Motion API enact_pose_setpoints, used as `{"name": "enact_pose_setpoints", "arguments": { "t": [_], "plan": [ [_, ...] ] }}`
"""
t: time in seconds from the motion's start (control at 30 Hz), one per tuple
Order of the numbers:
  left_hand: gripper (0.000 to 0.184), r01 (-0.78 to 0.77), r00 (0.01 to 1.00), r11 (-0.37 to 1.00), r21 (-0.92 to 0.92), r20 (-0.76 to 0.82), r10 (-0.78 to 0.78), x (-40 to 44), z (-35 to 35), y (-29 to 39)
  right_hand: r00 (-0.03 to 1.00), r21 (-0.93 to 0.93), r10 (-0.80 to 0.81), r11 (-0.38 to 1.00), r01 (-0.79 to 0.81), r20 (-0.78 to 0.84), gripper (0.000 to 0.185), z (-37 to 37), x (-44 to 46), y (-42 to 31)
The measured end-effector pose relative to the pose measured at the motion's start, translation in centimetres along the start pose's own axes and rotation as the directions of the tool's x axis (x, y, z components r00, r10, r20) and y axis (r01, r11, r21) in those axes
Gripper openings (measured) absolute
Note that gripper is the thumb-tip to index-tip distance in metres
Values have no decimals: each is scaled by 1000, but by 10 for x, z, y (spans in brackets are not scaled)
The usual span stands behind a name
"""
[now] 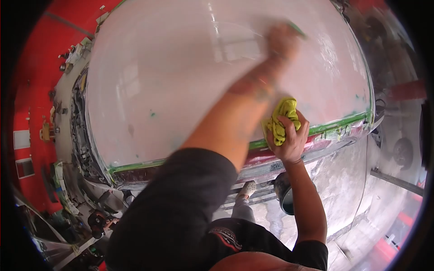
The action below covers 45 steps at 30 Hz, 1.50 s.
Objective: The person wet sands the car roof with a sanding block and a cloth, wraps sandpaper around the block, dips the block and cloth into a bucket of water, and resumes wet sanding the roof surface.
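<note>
By the right hand [294, 137], a crumpled yellow cloth [285, 113] is gripped at the front edge of the pale car hood [158, 77]; by the blurred left hand [282, 40], a green item [297, 30] seems held over the hood. Green patches [343, 121] are exposed along the edge; how much is left cannot be told.

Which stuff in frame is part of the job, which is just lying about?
In the job:
- pale car panel
- yellow-green cloth, in right hand
- green item at left hand, too blurred to identify
- dark bucket, probably

Apparently just about:
- yellowish object, far left
- wheel-like object, far right
</note>
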<state>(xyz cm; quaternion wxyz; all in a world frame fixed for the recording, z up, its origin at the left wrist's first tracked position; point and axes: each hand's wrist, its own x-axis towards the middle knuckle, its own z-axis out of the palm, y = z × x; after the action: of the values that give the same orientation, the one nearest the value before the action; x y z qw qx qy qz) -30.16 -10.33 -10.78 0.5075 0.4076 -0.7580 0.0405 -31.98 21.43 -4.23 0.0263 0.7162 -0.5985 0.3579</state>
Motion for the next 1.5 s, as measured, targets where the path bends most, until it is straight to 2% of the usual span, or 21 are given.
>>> {"name": "enact_pose_setpoints", "arguments": {
  "t": [0.03, 0.07, 0.1, 0.27, 0.3, 0.4, 0.47, 0.53, 0.57, 0.63, 0.73, 0.77, 0.87, 0.9, 0.93, 1.03, 1.1, 1.2, 1.27, 1.37, 1.5],
  "plan": [
    [20, -118, 941, 945, 306, 340, 7, -10, -20, 71, 1000, -12, -12, 1000, 12, -5, 48, -2, 2, -3],
    [23, -272, 924, 952, 142, 314, 217, -28, -20, 99, 1000, -16, -16, 1000, 16, -10, 48, -2, 3, -2],
    [23, -200, 889, 979, 43, 429, 163, -31, -41, 120, 1000, -11, -23, 1000, 23, -2, 49, -3, 2, 0],
    [18, -131, 978, 987, 94, 177, 113, -21, -149, -52, 1000, -4, -5, 1000, 5, -27, 49, 3, -5, 0],
    [18, 167, 915, 971, 170, 341, -217, -17, -207, -88, 1000, -3, -7, 1000, 7, -23, 50, 3, -6, 2],
    [38, 261, 940, 890, 374, 110, -322, -69, -368, -179, 999, -21, -3, 1000, 2, -36, 49, 5, -7, 2],
    [44, 394, 881, 708, 586, -21, -473, -140, -470, -237, 999, -10, -11, 1000, 11, -49, 48, 5, -7, 3],
    [49, 600, 587, 223, 769, -233, -775, -174, -528, -218, 997, -2, -4, 1000, 4, -71, 47, 5, -6, 4],
    [49, 591, 588, 221, 776, -227, -776, -170, -520, -203, 997, 7, 11, 1000, -11, -72, 46, 6, -6, 4],
    [41, 614, 526, -41, 788, -449, -722, -159, -482, -156, 993, 34, 25, 999, -21, -117, 48, 8, -10, 8],
    [32, 481, 774, 465, 743, -111, -624, -118, -387, -103, 958, 88, 147, 988, -129, -247, 47, 7, -14, 11],
    [37, 361, 882, 676, 643, 1, -472, -103, -346, -69, 957, 90, 153, 987, -135, -246, 47, 9, -17, 13],
    [27, 57, 974, 943, 326, 187, -124, -86, -206, 38, 894, 190, 314, 946, -264, -320, 45, 11, -20, 21],
    [25, -2, 992, 965, 264, 119, -31, -86, -171, 84, 844, 245, 388, 917, -314, -370, 44, 12, -19, 22],
    [28, -57, 951, 973, 223, 307, -15, -81, -146, 120, 785, 300, 461, 883, -360, -414, 43, 13, -18, 23],
    [34, -177, 923, 984, -6, 347, 168, -84, -154, 135, 743, 372, 502, 857, -357, -443, 42, 11, -13, 35],
    [33, -190, 927, 982, 15, 331, 175, -96, -211, 93, 769, 310, 474, 877, -367, -429, 43, 3, -11, 53],
    [45, -45, 852, 962, 268, 514, -104, -139, -364, 20, 819, 76, 391, 914, -397, -421, 46, -9, -9, 101],
    [45, 64, 851, 942, 329, 476, -224, -192, -475, -43, 742, 160, 495, 864, -478, -452, 47, -7, -5, 108],
    [47, 242, 766, 845, 477, 441, -469, -232, -561, -37, 756, 154, 448, 889, -430, -477, 47, -11, -4, 98],
    [52, -40, 776, 954, 296, 611, -157, -188, -458, 23, 747, 166, 481, 872, -460, -458, 45, -12, -4, 97]
  ]
}}
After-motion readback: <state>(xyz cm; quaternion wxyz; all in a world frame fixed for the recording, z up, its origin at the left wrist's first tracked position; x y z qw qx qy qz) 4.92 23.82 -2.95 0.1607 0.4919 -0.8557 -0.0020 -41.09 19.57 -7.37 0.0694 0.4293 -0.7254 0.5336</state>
